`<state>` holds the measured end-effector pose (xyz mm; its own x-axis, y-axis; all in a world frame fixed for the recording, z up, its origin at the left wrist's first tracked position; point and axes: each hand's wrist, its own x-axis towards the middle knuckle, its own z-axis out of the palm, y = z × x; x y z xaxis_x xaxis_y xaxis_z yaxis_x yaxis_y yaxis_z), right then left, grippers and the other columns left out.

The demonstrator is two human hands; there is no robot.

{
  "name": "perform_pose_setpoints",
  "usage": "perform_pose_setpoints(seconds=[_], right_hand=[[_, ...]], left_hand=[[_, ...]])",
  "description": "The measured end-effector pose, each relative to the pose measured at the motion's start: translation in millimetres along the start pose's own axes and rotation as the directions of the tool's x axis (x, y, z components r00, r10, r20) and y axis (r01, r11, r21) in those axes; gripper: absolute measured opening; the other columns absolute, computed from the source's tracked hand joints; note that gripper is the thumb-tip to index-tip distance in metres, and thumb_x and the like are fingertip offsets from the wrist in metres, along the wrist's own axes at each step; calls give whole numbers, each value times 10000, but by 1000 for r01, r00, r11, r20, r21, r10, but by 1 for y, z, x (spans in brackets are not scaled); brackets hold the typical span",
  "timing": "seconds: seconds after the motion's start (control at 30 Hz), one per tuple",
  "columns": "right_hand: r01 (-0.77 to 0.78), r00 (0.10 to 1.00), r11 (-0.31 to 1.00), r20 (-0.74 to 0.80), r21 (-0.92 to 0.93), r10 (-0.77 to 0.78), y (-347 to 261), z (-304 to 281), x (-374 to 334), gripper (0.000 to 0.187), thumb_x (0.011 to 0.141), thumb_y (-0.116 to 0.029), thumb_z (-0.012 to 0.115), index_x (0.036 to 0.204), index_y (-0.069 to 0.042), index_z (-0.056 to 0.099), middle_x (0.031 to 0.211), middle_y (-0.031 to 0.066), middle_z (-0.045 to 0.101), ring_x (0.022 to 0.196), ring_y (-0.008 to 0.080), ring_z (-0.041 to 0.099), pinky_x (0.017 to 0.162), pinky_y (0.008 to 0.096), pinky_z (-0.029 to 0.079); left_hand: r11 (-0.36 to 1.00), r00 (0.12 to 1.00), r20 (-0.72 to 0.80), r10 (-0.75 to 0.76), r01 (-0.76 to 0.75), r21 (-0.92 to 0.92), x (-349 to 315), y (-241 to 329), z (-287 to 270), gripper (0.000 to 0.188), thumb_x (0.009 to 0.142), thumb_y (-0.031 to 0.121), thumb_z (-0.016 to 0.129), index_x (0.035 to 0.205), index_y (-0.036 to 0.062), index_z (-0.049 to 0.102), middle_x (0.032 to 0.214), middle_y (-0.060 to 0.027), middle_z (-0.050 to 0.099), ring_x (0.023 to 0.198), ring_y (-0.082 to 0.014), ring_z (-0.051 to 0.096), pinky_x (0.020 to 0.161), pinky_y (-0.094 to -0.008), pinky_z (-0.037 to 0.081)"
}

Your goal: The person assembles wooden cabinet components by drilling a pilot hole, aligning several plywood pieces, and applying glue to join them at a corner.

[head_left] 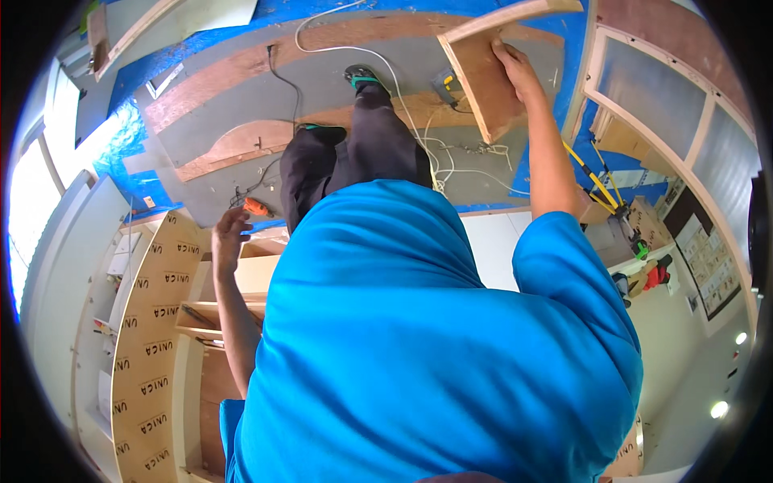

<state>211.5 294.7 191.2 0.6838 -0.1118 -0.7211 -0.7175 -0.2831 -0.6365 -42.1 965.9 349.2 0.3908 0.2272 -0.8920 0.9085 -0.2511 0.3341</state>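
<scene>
Right hand [517, 71] far right — grip pinching the wooden panel [486, 83], whose back face is hidden. Panel partly covers a yellow-and-grey tool [442, 83]. Left hand [229, 233] at left — grip loosely spread near an orange object [257, 207], type hard to make out.

Workshop or fit-out site | blue floor sheeting [278, 10] | white cords [436, 173] | corded power tool [444, 83] | bare wooden panel [488, 88]

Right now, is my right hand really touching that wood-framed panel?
Touching. The head view shows it: your right hand is on the wood-framed panel, with its fingers lying against the brown board.
</scene>
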Motion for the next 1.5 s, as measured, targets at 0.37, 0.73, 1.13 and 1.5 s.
perform_pose_setpoints(seconds=[0.37, 0.73, 1.13, 1.5], right_hand=[[91, 913, 986, 408, -139, -27, -61, 202, -53, 512, 1049, -312, 638, 1435, 25, 636, 1434, 140, 667, 1315, 217, 590, 1136, 358, 434], [318, 766, 948, 586, 13, -265, -241, 436, -73, 443, 1080, -306, 650, 1401, -1, 669, 1355, 70, 701, 1251, 170, 598, 1102, 333, 443], [418, 748, 900, 514, 127, -420, -424, 657, 34, 398, 1032, -192, 636, 1368, 17, 678, 1335, 108, 709, 1246, 206, 626, 1094, 334, 459], [317, 785, 933, 505, 170, -359, -458, 722, 73, 725, 1023, -653, 560, 1313, -11, 734, 1345, 212, 716, 1239, 331, 659, 1096, 458, 474]], left_hand=[[995, 995, 37, 92, -94, 42, 73, -34, -65, 406, 1022, 213, 663, 1353, -23, 661, 1062, -123, 770, 837, -163, 734, 668, -328, 590], [913, 931, -83, 355, -365, -181, 112, 45, -211, 416, 1026, 225, 647, 1328, -60, 663, 1104, -151, 765, 889, -202, 750, 726, -341, 613], [639, 691, -36, 722, -646, 418, 245, 157, -394, 371, 978, 207, 702, 1286, 2, 687, 1101, -207, 775, 971, -345, 763, 846, -453, 591], [879, 984, 64, 167, -178, 443, 386, 132, -512, 504, 980, 207, 679, 1366, -106, 597, 1344, -252, 661, 1128, -393, 715, 936, -437, 598]])
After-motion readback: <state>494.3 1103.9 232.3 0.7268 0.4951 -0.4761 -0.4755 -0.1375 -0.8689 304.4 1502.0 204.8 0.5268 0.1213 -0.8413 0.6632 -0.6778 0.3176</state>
